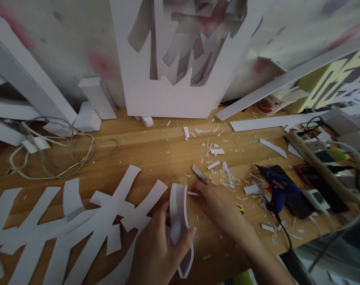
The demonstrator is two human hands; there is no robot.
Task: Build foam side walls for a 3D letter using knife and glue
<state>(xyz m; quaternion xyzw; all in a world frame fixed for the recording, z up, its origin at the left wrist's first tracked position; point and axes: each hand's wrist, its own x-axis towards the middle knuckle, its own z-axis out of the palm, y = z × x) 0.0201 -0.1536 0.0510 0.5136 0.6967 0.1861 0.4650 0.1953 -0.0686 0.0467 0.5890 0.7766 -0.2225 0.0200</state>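
Observation:
My left hand (pixel 159 249) is closed around a curved white foam-board piece (pixel 178 213), holding it upright on its edge near the front of the wooden table (pixel 156 150). My right hand (pixel 217 202) grips a utility knife (pixel 199 173), its blade pointing away to the upper left. The knife hand sits right beside the piece's upper edge, where a thin white sliver (pixel 194 194) sticks out. Large white cut-out strokes (pixel 79 221) lie flat to the left of my hands.
A tall white cut-out board (pixel 174 91) leans at the back wall. White offcuts (pixel 224 170) litter the table's middle. A blue glue gun (pixel 276 190), phones and a power strip (pixel 319 158) sit on the right; a tangle of white cable (pixel 58 154) on the left.

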